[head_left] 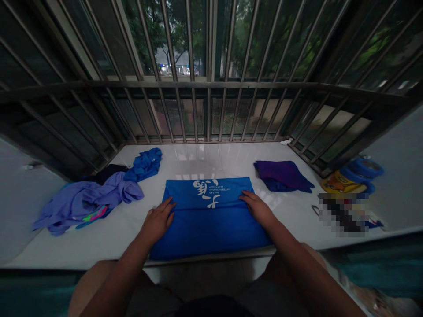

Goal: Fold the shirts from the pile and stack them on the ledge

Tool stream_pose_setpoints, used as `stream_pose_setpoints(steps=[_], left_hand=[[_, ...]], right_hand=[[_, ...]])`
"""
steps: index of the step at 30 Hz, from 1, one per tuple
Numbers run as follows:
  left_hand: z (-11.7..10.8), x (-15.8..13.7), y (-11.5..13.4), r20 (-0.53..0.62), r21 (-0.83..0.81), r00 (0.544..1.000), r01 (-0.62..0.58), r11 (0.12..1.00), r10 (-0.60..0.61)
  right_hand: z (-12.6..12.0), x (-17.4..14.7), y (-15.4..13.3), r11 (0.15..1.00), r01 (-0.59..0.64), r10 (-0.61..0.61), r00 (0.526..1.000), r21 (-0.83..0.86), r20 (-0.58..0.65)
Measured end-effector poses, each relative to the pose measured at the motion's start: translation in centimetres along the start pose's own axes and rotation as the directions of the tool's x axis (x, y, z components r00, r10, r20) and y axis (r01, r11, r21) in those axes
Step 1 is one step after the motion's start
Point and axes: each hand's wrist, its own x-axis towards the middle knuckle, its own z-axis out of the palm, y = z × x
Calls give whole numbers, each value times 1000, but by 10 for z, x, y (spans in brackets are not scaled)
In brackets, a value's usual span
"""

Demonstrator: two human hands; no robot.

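A blue T-shirt (211, 231) with white lettering lies on the white sill in front of me. Its far part is folded over toward me, so the print shows upside down in a band along the top. My left hand (159, 221) rests on the left edge of that band, fingers stretched out over the cloth. On the opposite edge, my right hand (257, 208) lies with its fingers extended on the fabric. Neither hand visibly grips the shirt.
Crumpled lavender clothing (89, 200) and a blue garment (145, 164) lie at left. A folded purple-blue garment (282, 175) sits at right. Beyond it stands a yellow-and-blue container (346, 178) beside a blurred-out patch. Metal window bars (208, 84) enclose the sill (205, 158).
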Motion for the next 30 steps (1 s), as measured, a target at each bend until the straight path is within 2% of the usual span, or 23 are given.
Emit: stream_pose_setpoints(steps=[2,5,8,11,14,17,20,23,25,28,30], left_hand=[[-4,5,-3,-28,-19,1000,2,1000,-2],[0,-24,-8,-106,-63,994,-41,997,34],[17,-78,-13,-80,-59,982,-178,982,173],[34,-117,-18,-28,44,965,-259,965,260],[40,-130,-25,-55,124,947,-309,943,317],[33,-134,-33,-95,44,930,-352,935,355],[19,-143,-38,-109,-141,958,-277,950,264],[6,-148,-38,-76,-318,995,-88,944,67],[-4,-141,-36,-49,-397,998,22,917,-45],[-26,-108,-31,54,-521,986,161,838,-156],[-40,-71,-28,147,-621,964,263,739,-220]], right_hand=[[-11,4,-5,998,15,-17,999,-64,-37],[-25,-25,-16,992,48,-58,995,-118,-83],[-25,-84,-18,987,127,-122,991,-97,56],[-16,-140,-5,983,160,-144,976,-90,164],[-15,-172,17,991,113,-98,979,-74,181],[-26,-181,32,998,61,-53,967,-22,251],[-40,-182,30,1000,10,-17,952,26,304],[-56,-176,14,991,-94,61,949,92,309],[-69,-166,3,963,-188,118,939,195,322],[-89,-132,-5,873,-324,190,915,364,356],[-97,-97,-4,834,-363,235,915,415,327]])
